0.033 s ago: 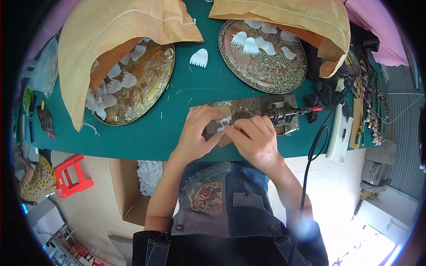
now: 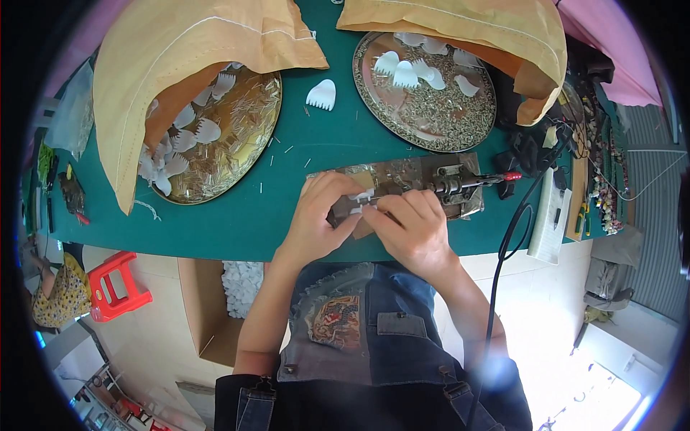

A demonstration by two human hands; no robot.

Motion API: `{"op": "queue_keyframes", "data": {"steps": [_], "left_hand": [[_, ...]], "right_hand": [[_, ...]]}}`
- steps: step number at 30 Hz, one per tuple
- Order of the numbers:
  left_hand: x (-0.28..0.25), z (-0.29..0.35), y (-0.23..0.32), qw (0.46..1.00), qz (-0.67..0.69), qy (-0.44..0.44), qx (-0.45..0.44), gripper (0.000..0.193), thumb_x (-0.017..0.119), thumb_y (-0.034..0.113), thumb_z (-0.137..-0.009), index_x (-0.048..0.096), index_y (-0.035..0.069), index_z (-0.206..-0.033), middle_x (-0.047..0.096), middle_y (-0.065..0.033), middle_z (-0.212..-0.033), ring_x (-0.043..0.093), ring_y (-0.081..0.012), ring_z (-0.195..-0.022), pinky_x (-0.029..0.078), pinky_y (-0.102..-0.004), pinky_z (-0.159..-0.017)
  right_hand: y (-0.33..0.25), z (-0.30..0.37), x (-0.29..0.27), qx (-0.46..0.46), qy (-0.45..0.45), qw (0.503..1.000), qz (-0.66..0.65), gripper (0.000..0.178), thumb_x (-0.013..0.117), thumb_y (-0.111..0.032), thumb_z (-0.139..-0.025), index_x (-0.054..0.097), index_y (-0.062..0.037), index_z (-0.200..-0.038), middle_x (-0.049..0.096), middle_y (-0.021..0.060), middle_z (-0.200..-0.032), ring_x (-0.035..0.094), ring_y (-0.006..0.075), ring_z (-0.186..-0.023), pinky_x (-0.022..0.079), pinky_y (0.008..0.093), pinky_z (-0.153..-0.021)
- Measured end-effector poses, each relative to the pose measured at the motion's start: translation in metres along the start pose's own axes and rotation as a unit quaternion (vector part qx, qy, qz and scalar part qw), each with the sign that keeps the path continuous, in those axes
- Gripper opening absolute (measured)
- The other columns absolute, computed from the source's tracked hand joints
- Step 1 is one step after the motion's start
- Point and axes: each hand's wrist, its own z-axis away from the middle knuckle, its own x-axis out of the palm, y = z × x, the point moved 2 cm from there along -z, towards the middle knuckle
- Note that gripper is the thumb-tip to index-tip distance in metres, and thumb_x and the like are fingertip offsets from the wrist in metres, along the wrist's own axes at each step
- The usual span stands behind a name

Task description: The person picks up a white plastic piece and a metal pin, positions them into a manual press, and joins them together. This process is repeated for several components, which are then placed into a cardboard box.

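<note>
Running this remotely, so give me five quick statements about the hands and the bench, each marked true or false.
1. The left hand and right hand meet at a small white piece. True.
2. The red stool stands on the person's right. False: the red stool is on the left.
3. A white toothed piece lies between the left tray and the right tray. True.
4. The metal fixture's lever has a blue tip. False: the tip is red.
5. A tan bag partly covers the right tray. True.
</note>
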Motion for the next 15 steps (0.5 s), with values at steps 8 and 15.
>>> {"op": "queue_keyframes", "data": {"steps": [8,15], "left_hand": [[0.001,0.000,-0.003,1.000,-0.006,0.001,0.009,0.037,0.079,0.001,-0.069,0.068,0.006,-0.104,0.069,-0.0093,-0.106,0.064,-0.0306,-0.102,0.046,-0.0405,-0.093],[0.002,0.000,-0.005,1.000,-0.010,-0.001,0.010,0.035,0.079,0.002,-0.072,0.069,0.007,-0.105,0.070,-0.0080,-0.106,0.064,-0.0297,-0.101,0.046,-0.0401,-0.092]], "right_hand": [[0.029,-0.019,-0.024,0.078,0.043,0.989,-0.116,0.021,0.081,-0.008,-0.076,0.072,-0.0070,-0.095,0.067,0.0054,-0.087,0.062,0.0248,-0.076,0.046,0.0381,-0.066],[0.126,-0.052,-0.015,0.259,-0.107,0.960,-0.026,0.015,0.075,-0.016,-0.084,0.073,-0.0070,-0.096,0.072,0.0113,-0.091,0.070,0.0316,-0.086,0.055,0.0415,-0.077]]}}
